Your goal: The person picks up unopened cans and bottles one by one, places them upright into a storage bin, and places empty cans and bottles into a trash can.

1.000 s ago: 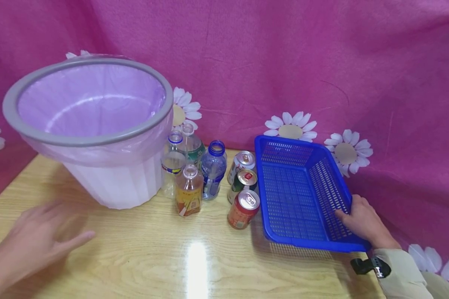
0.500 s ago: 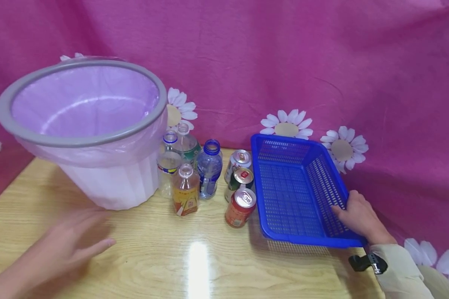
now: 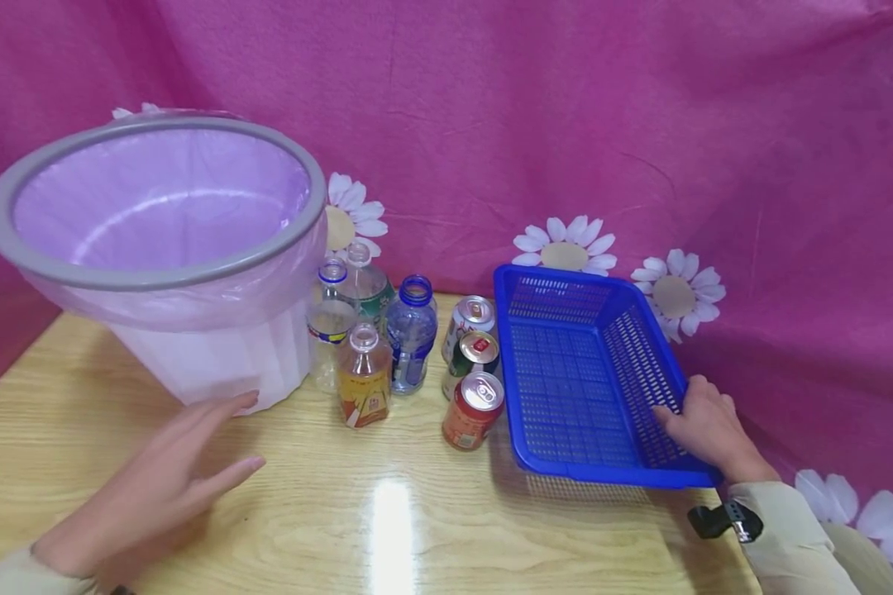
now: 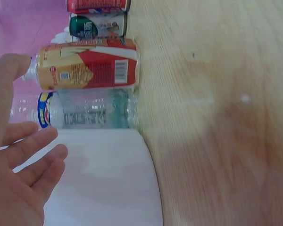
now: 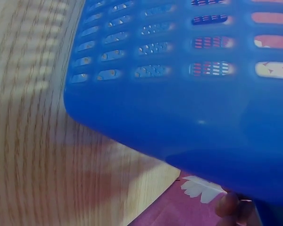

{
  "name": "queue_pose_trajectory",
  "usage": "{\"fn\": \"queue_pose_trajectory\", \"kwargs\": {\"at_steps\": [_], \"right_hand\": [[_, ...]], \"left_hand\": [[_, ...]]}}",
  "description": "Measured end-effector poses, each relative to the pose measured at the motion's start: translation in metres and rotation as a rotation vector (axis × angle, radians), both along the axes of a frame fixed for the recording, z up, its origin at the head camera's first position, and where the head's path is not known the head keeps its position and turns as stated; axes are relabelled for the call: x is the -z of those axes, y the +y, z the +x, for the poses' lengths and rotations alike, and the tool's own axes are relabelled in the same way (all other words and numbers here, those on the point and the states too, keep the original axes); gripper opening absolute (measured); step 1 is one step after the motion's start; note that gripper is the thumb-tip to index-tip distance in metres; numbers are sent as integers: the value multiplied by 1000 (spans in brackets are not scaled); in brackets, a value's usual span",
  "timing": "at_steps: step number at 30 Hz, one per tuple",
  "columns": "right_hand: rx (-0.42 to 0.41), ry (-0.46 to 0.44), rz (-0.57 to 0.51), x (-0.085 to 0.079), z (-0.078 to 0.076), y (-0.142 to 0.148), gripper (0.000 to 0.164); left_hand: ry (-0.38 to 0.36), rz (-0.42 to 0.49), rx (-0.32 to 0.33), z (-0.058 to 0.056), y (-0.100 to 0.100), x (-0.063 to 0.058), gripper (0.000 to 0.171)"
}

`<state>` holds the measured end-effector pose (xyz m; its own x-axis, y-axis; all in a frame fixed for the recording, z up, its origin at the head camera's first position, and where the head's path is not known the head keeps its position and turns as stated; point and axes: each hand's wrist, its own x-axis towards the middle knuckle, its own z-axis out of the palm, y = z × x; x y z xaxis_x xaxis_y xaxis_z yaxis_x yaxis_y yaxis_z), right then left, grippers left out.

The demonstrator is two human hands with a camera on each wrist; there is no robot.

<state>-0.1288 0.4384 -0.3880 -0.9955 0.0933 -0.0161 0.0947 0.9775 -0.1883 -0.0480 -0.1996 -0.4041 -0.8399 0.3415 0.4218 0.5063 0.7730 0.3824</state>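
Note:
My left hand [image 3: 156, 487], fingers spread and holding nothing, hovers over the table before the lined white bin [image 3: 216, 355]. Closest to it on the right is a small bottle with an orange-yellow label [image 3: 366, 388]; in the left wrist view, that bottle [image 4: 89, 68] appears beyond the thumb. Behind it stand a clear bottle with a blue-rimmed neck [image 3: 332, 322], a green-labelled bottle [image 3: 374, 296] and a blue-tinted bottle [image 3: 412, 339]. My right hand [image 3: 714, 430] grips the right rim of a blue plastic basket [image 3: 573, 397], thumb inside. Its fingers are mostly hidden in the right wrist view.
A red can [image 3: 472, 417], a dark green can [image 3: 472, 359] and a whitish can [image 3: 467, 322] stand in a row against the basket's left side. A pink daisy-print cloth [image 3: 446, 149] hangs behind the wooden table [image 3: 305, 512].
My left hand has moved right and slightly up across the table toward the bottles. The right hand keeps its grip on the basket; the whole scene has shifted slightly left in view.

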Motion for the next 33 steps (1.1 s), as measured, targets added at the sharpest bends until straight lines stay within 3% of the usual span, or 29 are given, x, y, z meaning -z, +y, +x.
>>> {"fn": "queue_pose_trajectory", "kwargs": {"at_steps": [6, 17, 24, 33], "right_hand": [[-1, 8, 8, 1, -1, 0, 57], [-7, 2, -12, 0, 0, 1, 59], [3, 2, -3, 1, 3, 2, 62], [21, -20, 9, 1, 2, 0, 61]], "left_hand": [[13, 69, -13, -8, 13, 1, 70], [-57, 156, -1, -22, 41, 14, 71], [-85, 225, -38, -32, 60, 17, 70], [-34, 374, -76, -44, 85, 23, 71]]}}
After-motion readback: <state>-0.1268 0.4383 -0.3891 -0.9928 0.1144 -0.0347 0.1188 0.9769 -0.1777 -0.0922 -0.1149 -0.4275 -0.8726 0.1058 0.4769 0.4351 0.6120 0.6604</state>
